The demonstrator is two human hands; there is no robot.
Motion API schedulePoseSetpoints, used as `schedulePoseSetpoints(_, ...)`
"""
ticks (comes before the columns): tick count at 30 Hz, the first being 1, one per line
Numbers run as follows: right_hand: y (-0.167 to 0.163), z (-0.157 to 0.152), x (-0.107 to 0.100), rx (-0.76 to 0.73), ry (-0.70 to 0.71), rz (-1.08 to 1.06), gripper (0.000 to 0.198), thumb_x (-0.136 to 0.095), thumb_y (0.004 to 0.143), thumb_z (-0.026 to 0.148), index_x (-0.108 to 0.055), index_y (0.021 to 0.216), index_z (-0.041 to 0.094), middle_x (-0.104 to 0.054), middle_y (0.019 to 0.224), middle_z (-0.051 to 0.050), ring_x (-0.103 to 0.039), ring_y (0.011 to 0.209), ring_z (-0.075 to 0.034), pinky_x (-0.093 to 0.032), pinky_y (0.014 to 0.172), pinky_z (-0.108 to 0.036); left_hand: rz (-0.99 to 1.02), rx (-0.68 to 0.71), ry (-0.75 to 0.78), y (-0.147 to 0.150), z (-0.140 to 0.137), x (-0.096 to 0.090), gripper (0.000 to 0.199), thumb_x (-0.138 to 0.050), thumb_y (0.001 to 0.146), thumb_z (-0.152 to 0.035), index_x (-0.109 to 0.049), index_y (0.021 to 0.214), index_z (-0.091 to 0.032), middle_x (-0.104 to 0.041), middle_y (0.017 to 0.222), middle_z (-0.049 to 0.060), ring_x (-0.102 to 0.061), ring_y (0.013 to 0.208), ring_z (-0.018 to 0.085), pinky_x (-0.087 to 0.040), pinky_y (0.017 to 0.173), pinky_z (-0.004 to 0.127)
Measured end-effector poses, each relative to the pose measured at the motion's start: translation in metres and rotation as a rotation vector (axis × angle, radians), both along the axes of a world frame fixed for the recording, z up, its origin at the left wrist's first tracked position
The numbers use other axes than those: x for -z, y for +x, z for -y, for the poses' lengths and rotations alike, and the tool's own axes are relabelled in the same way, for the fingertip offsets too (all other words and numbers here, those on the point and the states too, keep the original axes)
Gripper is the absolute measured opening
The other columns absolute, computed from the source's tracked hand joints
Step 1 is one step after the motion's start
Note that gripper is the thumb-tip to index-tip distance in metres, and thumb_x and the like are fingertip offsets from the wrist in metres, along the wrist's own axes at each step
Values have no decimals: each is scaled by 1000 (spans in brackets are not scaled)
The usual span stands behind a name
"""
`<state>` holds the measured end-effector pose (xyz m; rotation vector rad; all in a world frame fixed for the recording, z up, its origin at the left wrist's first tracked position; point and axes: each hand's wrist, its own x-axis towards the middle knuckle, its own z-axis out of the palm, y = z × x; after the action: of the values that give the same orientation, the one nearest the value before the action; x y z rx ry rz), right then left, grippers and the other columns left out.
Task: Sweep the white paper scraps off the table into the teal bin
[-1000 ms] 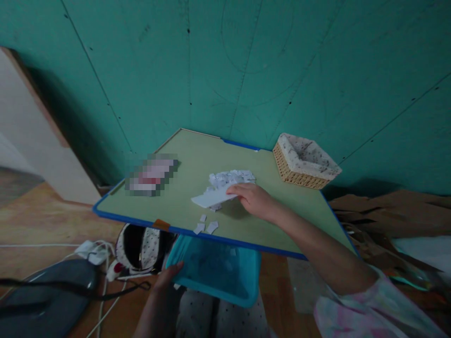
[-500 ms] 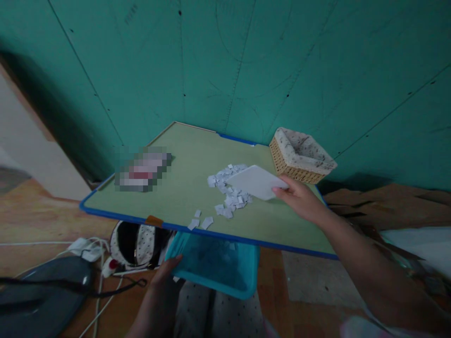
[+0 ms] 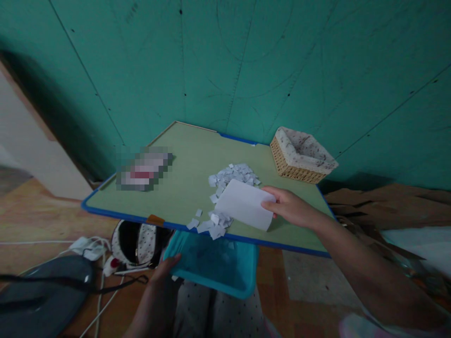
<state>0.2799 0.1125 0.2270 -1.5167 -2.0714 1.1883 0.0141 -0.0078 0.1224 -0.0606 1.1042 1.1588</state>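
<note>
My right hand point(image 3: 287, 205) grips a white sheet of card or stiff paper point(image 3: 244, 204) by its right end, tilted over the table. Against its left edge lie torn paper scraps point(image 3: 236, 174), heaped behind it and bunched in front at the table's near edge. A few scraps overhang that edge. Below it, my left hand point(image 3: 165, 268) holds a turquoise plastic basin point(image 3: 214, 286) by its left rim, thumb on top and the other fingers hidden. Some pale scraps show dimly inside the basin.
The green tabletop point(image 3: 183, 155) has a blue edge. A cloth-lined wicker basket point(image 3: 299, 164) stands at its back right, a blurred-out flat object point(image 3: 144, 171) at its left. Cables and a white power strip point(image 3: 86, 249) lie on the floor beside a grey round base point(image 3: 45, 295).
My right hand has drawn the white sheet toward the near edge, pushing part of the scrap heap to the table's rim. My left hand and the basin have hardly moved.
</note>
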Motion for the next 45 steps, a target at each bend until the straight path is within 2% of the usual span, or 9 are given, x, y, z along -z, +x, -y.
schedulePoseSetpoints(7,19,-20,7,183,33,-60,18,-51,72,26,-53,89,18,-55,72,0,-50,58,-12,-39,48,-23,8,-48,-34,0,2,-8,13,-58,76,-22,-68,83,-21,-76,78,0,-62,102,24,-42,95,37)
schedulePoseSetpoints(10,19,-22,11,206,45,-46,17,-51,72,25,-52,87,18,-54,70,0,-50,57,-13,-39,48,-24,-4,-32,-29,1,2,-8,15,-59,75,-21,-68,86,-21,-76,79,0,-60,105,24,-43,92,37)
schedulePoseSetpoints(12,14,-19,12,183,28,-43,17,-51,72,25,-52,88,18,-54,70,0,-49,56,-12,-39,48,-24,-4,-19,10,1,3,-5,19,-59,75,-22,-67,93,-21,-76,84,0,-57,108,23,-42,93,35)
schedulePoseSetpoints(16,4,-11,10,88,-12,-51,19,-50,74,26,-54,91,18,-56,75,-1,-50,58,-12,-40,48,-24,1,-23,22,0,3,-4,16,-58,77,-23,-66,91,-22,-76,80,-2,-57,107,21,-39,95,32)
schedulePoseSetpoints(24,0,-22,18,86,-48,-88,21,-50,75,24,-53,94,17,-56,74,0,-51,57,-11,-40,47,-23,-53,-68,-30,4,0,-4,9,-60,75,-22,-67,81,-23,-76,78,-2,-66,87,24,-45,89,40)
schedulePoseSetpoints(30,-18,-31,22,46,-141,-135,20,-50,72,22,-51,91,16,-56,68,0,-50,51,-10,-39,43,-22,-154,-70,-38,6,-12,-13,37,-65,68,-34,-63,104,-25,-75,91,4,-66,91,31,-51,78,44)
schedulePoseSetpoints(34,-29,-30,23,4,-173,-142,18,-49,72,20,-50,89,16,-55,66,1,-49,48,-9,-39,42,-22,-175,-70,-69,-3,-16,-15,43,-64,69,-36,-60,110,-26,-74,95,6,-66,89,31,-53,74,43)
schedulePoseSetpoints(42,-40,-23,21,-91,-168,-129,17,-49,73,20,-51,89,16,-56,67,2,-49,47,-8,-39,43,-22,-136,106,-66,-27,-6,3,37,-65,71,-31,-63,106,-21,-72,92,8,-65,86,28,-53,63,35)
schedulePoseSetpoints(45,-43,-17,17,-98,-174,-133,19,-49,73,19,-51,92,16,-56,68,1,-50,49,-9,-41,44,-21,-115,96,-46,-29,-6,3,39,-66,70,-33,-62,107,-20,-71,89,8,-65,82,27,-53,59,34)
